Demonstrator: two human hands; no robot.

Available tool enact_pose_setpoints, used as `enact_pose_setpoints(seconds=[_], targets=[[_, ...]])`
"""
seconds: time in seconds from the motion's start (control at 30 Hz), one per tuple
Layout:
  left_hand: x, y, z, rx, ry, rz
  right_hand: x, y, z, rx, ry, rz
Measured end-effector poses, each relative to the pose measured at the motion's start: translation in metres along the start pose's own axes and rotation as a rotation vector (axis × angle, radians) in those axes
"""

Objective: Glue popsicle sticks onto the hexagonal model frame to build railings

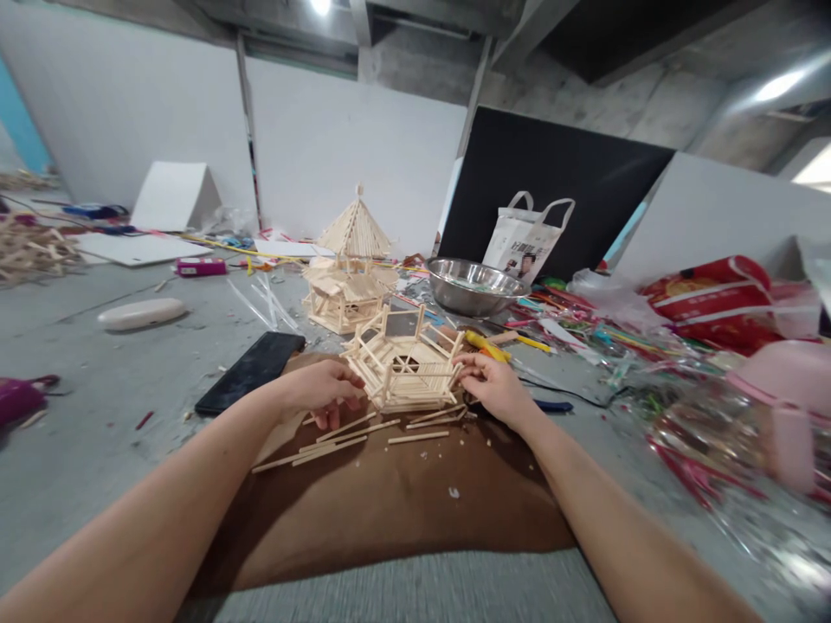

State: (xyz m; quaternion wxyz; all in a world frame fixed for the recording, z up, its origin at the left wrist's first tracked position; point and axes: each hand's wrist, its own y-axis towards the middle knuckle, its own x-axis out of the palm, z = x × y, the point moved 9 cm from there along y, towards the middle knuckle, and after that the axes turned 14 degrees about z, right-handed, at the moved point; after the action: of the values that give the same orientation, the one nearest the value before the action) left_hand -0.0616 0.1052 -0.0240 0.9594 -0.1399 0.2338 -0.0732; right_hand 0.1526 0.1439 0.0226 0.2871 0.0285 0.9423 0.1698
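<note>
A six-sided stick frame [415, 381] with short corner posts, low rails and a slatted floor sits on a brown cloth [415, 502]. My left hand [325, 391] is at its left side, fingers apart and curved downward, with the fingertips close to the outer rail. On the opposite side, my right hand [497, 385] has its fingers bent around the right edge of the frame, near a corner post. Several loose wooden sticks [331, 450] lie before the frame, partly under my left hand. Just behind stands a stick pavilion [354, 260] with a pointed roof.
Left of the cloth lie a black phone [250, 372] and a white oval case [143, 314]. A metal bowl [477, 290] and a white bag [525, 238] stand behind. A yellow glue gun [486, 346] lies beyond my right hand. Plastic wrappers [733, 484] and a pink container [785, 398] crowd the right.
</note>
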Motion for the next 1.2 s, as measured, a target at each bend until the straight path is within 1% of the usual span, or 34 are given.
enact_pose_setpoints(seconds=[0.1,0.2,0.37,0.43,0.57,0.63,0.67,0.7,0.8,0.83,0.87,0.97,1.07,1.2], targets=[[0.003,-0.002,0.0,0.022,-0.012,-0.057,0.002,-0.002,-0.004,-0.008,0.022,-0.017],[0.002,-0.001,-0.002,0.02,-0.01,-0.079,0.006,-0.006,-0.008,-0.012,0.072,-0.033],[-0.006,0.004,-0.006,0.028,-0.066,-0.049,0.019,-0.016,-0.018,-0.046,0.104,-0.11],[-0.008,0.006,-0.007,0.016,-0.129,-0.044,0.024,-0.022,-0.025,-0.074,0.121,-0.158],[-0.014,0.01,-0.009,-0.018,-0.285,0.0,0.034,-0.036,-0.042,-0.159,0.156,-0.304],[-0.018,0.012,-0.01,-0.027,-0.355,0.029,0.034,-0.038,-0.045,-0.173,0.171,-0.332],[-0.02,0.013,-0.01,-0.032,-0.386,0.041,0.031,-0.035,-0.043,-0.156,0.182,-0.299],[-0.021,0.015,-0.011,-0.037,-0.411,0.053,0.025,-0.029,-0.039,-0.126,0.196,-0.232],[-0.024,0.018,-0.014,-0.04,-0.454,0.077,-0.005,-0.008,-0.017,-0.005,0.259,0.085],[-0.023,0.018,-0.014,-0.039,-0.456,0.072,-0.014,-0.003,-0.008,0.03,0.284,0.173],[-0.023,0.018,-0.015,-0.038,-0.455,0.067,-0.022,0.002,-0.001,0.058,0.314,0.234],[-0.021,0.016,-0.016,-0.053,-0.45,0.062,-0.035,0.012,0.016,0.099,0.335,0.309],[-0.021,0.015,-0.015,-0.068,-0.456,0.072,-0.039,0.017,0.024,0.08,0.29,0.309],[-0.022,0.014,-0.014,-0.078,-0.463,0.089,-0.038,0.019,0.031,0.07,0.23,0.3]])
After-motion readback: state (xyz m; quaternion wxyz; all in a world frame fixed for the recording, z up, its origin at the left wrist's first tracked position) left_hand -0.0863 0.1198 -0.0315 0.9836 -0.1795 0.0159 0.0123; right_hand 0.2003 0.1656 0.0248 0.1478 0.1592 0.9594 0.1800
